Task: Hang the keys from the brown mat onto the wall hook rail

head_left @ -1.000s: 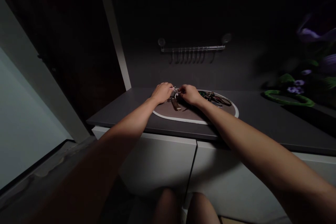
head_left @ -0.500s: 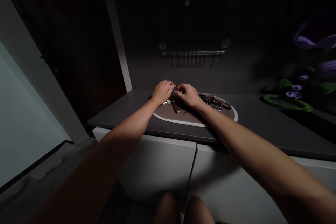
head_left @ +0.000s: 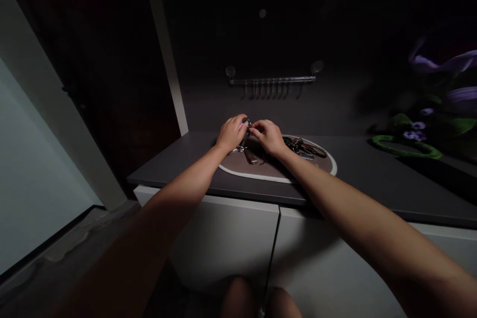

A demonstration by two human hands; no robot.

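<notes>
l. hand (head_left: 230, 134) and r. hand (head_left: 270, 138) meet over the l. part of an oval mat (head_left: 261, 176), whose pale rim runs near the counter's front edge. l. hand grasps a key bunch (head_left: 247, 126), its fingers curled over it; r. hand pinches the bunch's metal part betw. thumb and fingers — exact grip partly hidden. the bunch is above the mat, betw. the hands. a brown fob (head_left: 251, 157) lies below them, toward the mat's front rim; loose-looking keys (head_left: 239, 149) show just beside it, under l. hand. a dark pile of small items (head_left: 306, 149), incl. a green-marked one (head_left: 286, 141), lies on the mat's r. part. counter (head_left: 167, 159) is dark gray, w/ white cabinet doors (head_left: 231, 238) below. behind — a clear rail w/ hooks (head_left: 274, 80) on the wall. purple flowers (head_left: 415, 135) and a green ring-shaped item (head_left: 406, 148) stand toward the counter's r. end.
</notes>
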